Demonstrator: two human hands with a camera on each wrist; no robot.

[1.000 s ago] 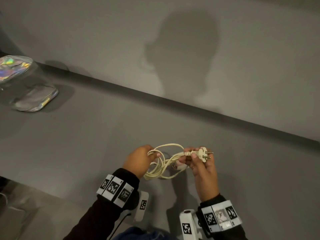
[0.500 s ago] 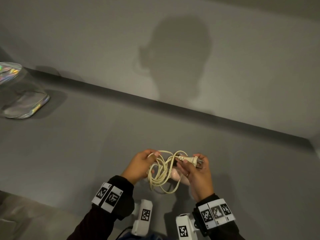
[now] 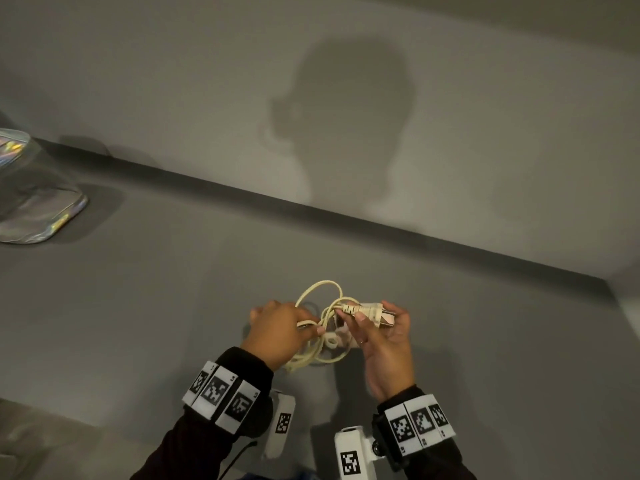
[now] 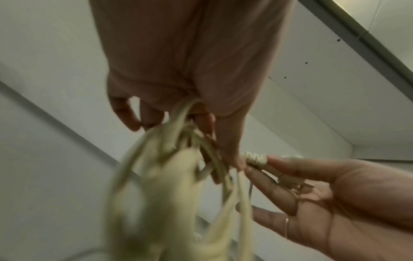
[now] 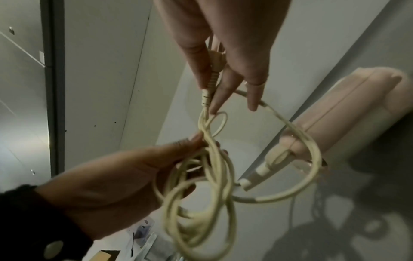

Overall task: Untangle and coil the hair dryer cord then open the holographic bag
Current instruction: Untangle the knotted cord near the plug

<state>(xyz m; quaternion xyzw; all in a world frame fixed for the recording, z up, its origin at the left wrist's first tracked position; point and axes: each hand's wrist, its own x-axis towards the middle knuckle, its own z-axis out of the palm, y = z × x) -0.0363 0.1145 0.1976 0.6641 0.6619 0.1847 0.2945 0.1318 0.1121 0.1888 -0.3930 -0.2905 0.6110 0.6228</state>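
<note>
A tangled cream cord [image 3: 323, 341] hangs in loops between my hands, above the grey table [image 3: 173, 306]. My left hand [image 3: 308, 329] grips a bunch of the loops. My right hand [image 3: 369, 322] pinches the cord's plug [image 3: 363, 310] between thumb and fingers, prongs pointing right. In the right wrist view the cord [image 5: 214, 167] runs from the plug [image 5: 212, 77] through a small loop to the pink hair dryer [image 5: 348, 109], which lies on the table under my hands. The holographic bag [image 3: 38, 202] lies shut at the far left, away from both hands.
A grey wall [image 3: 450, 133] rises behind the table, which ends in a corner at the right [image 3: 609, 285]. Bare tabletop lies between my hands and the bag. The table's front edge [image 3: 69, 420] runs near my left forearm.
My right hand has brought the plug left, closer to my left hand, and the loops have bunched up between them. The view has shifted right, so the bag sits further left.
</note>
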